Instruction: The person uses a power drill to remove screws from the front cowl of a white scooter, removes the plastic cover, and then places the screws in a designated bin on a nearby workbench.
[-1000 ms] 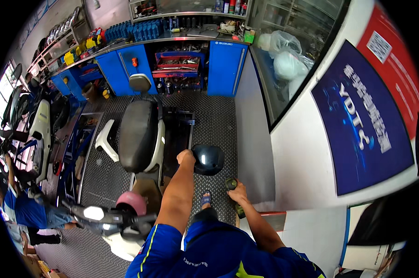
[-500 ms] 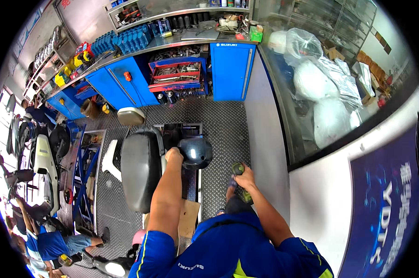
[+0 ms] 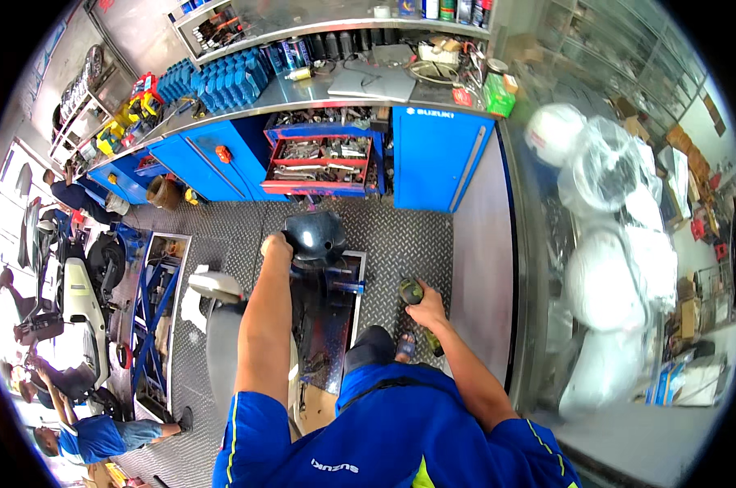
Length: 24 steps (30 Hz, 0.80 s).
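A dark glossy rounded shell (image 3: pixel 316 236), maybe a scooter cover, is gripped at its left edge by my left hand (image 3: pixel 277 246). That arm reaches forward over the right side of a scooter seat (image 3: pixel 225 346), which my forearm partly hides. Lower on the right, my right hand (image 3: pixel 426 309) is closed around a green and black cordless power tool (image 3: pixel 411 291); its green base shows below the hand, and its exact kind is unclear. A pale rounded part (image 3: pixel 216 285) sits at the front of the seat.
Ahead stand blue cabinets (image 3: pixel 437 154) and a red open tool drawer (image 3: pixel 319 175). A metal-framed lift platform (image 3: pixel 354 317) lies right of the seat. Wrapped white goods (image 3: pixel 608 276) fill the glass case at right. Another person (image 3: pixel 99 439) and a scooter (image 3: pixel 83 301) are at left.
My left hand has carried the dark shell forward and slightly left, away from beside the seat. My view has moved ahead, and my right hand still holds the power tool.
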Motion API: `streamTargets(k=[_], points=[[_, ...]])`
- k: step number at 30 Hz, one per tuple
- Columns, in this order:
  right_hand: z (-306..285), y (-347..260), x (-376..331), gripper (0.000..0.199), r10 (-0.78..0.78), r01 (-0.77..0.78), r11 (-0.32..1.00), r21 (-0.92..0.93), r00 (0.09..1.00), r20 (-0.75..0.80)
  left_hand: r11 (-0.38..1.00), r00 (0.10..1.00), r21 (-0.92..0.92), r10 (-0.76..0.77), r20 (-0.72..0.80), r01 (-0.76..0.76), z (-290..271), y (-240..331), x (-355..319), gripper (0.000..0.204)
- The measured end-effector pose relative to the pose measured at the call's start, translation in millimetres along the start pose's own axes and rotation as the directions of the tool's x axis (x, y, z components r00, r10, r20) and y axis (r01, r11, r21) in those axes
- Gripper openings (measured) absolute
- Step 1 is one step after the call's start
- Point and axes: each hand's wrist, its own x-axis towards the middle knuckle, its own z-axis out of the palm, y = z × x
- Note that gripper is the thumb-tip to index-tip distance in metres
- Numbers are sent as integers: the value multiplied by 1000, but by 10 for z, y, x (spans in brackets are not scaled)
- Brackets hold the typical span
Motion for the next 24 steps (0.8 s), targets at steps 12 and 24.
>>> streamTargets(k=[12,24], points=[[-602,-597,2384,87,96,-95,995,10,992,-80,-73,754,953,595,280,-296,1709,3987,-127,26],[-946,-1335,4020,84,176,-178,983,-30,982,-68,25,617,932,756,218,-360,2877,5905,-521,25]])
